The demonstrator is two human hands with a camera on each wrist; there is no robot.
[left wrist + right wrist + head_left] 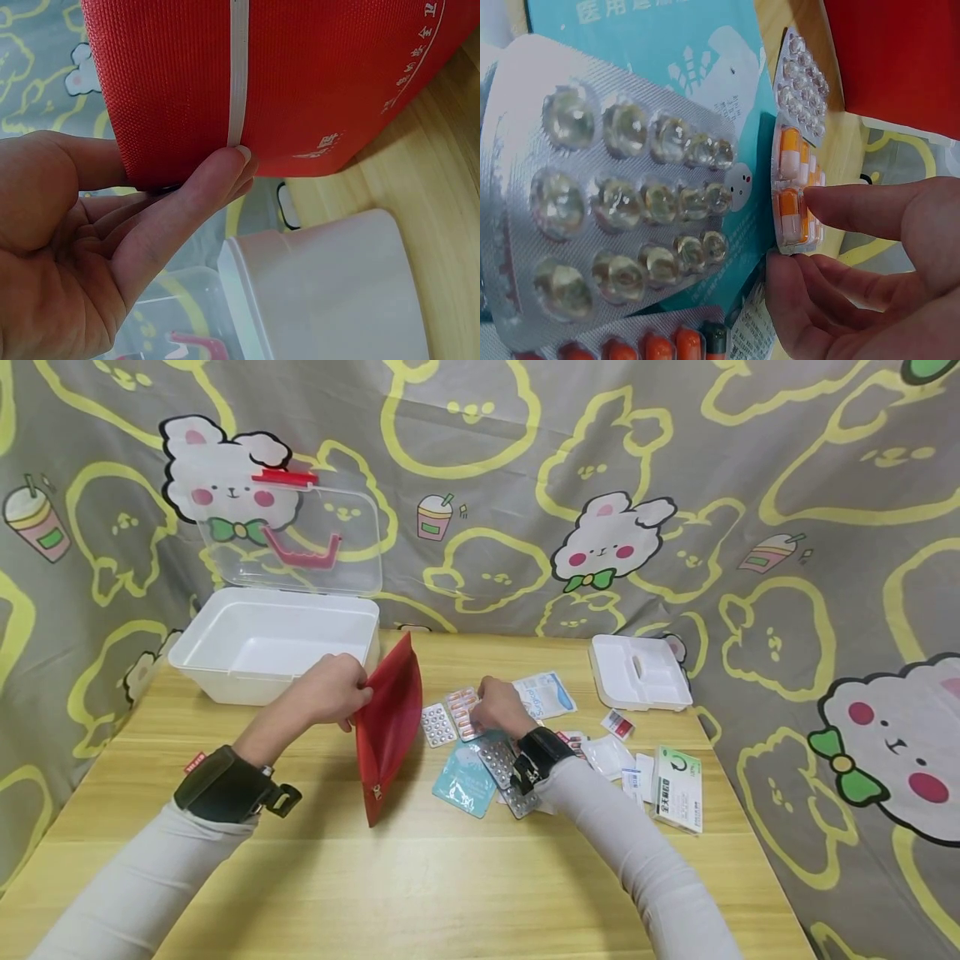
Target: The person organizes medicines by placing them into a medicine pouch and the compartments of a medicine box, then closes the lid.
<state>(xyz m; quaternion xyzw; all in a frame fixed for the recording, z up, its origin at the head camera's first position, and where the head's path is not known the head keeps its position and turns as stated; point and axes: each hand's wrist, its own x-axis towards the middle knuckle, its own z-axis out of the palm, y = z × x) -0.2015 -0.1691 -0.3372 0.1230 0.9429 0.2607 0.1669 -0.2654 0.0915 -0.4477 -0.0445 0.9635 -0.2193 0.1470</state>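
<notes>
My left hand (337,689) grips the edge of a red zippered pouch (392,718), which stands tilted above the table. In the left wrist view, thumb and fingers pinch the red pouch (300,82) beside a pale strip. My right hand (501,706) pinches a blister pack of orange-and-white capsules (791,187) by its edge. Beside that lies a small blister pack of round pills (438,725). A blister pack of clear yellowish softgels (622,195) fills the near part of the right wrist view, over a teal packet (467,781).
An open white box (225,681) with a clear lid (300,539) stands at the back left. At the back right sits a white divided tray (641,672). A surgical mask packet (551,693), a green-and-white medicine box (678,789) and small sachets lie on the right.
</notes>
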